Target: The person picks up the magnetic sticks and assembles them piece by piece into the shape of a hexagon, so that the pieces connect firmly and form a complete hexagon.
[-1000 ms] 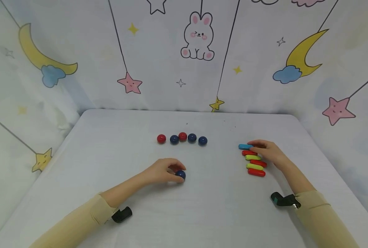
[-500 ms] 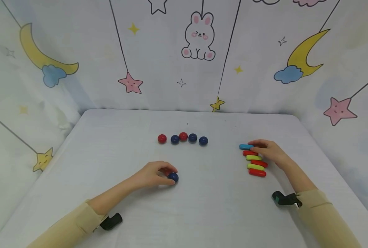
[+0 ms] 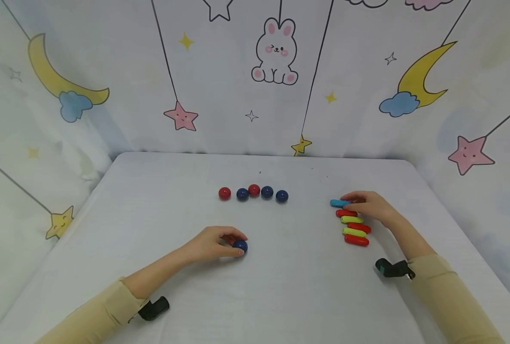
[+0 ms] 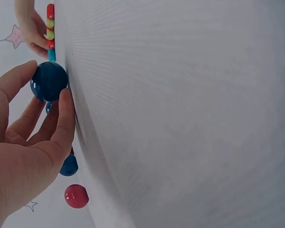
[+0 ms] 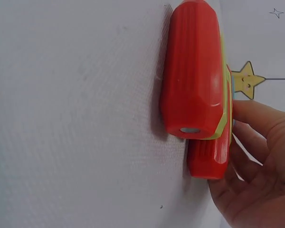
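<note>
My left hand (image 3: 213, 242) pinches a dark blue ball (image 3: 240, 246) between thumb and fingertips, close over the table near its middle. The left wrist view shows this glossy ball (image 4: 49, 81) at the fingertips. At the right, my right hand (image 3: 368, 206) holds a short light blue rod (image 3: 338, 203) by its right end, at the far end of a column of rods. Red rods (image 3: 356, 240) and yellow-green rods (image 3: 354, 232) lie below it, side by side. In the right wrist view the nearest red rod (image 5: 192, 71) has a silvery disc in its end and hides most of the blue one.
Toward the back of the white table (image 3: 173, 191) lies a loose row of balls: a red ball (image 3: 224, 193) at the left, another red ball (image 3: 254, 190), and dark blue balls, one (image 3: 282, 196) at the right end. A patterned cloth (image 3: 220, 71) hangs behind.
My left hand has drawn back to the left and toward me with the dark blue ball, then stayed put. My right hand and the light blue rod have shifted very slightly left.
</note>
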`<state>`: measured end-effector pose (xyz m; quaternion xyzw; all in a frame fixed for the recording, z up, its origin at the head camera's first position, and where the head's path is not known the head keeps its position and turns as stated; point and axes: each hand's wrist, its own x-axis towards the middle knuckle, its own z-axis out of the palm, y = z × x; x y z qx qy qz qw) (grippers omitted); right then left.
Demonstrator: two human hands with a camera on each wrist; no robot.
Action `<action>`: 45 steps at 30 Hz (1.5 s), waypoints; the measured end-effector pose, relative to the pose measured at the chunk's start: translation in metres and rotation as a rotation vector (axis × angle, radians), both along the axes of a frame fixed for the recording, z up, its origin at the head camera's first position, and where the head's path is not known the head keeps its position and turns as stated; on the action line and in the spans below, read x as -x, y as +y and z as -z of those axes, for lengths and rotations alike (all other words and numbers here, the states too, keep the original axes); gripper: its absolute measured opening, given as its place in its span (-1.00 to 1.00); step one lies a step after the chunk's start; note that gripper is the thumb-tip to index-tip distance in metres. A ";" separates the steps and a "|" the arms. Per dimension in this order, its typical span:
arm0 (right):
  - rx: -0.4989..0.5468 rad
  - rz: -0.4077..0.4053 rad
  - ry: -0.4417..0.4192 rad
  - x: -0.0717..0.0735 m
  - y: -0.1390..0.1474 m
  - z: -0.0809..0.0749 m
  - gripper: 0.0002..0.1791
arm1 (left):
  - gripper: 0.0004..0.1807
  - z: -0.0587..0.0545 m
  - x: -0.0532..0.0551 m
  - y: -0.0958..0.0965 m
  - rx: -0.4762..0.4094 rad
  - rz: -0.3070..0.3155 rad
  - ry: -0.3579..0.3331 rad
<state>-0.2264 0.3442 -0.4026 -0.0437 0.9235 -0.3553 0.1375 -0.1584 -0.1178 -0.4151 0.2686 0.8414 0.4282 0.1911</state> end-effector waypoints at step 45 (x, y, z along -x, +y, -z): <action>0.153 -0.375 0.108 -0.032 -0.127 0.002 -0.71 | -0.65 0.005 0.001 0.000 0.000 -0.066 -0.089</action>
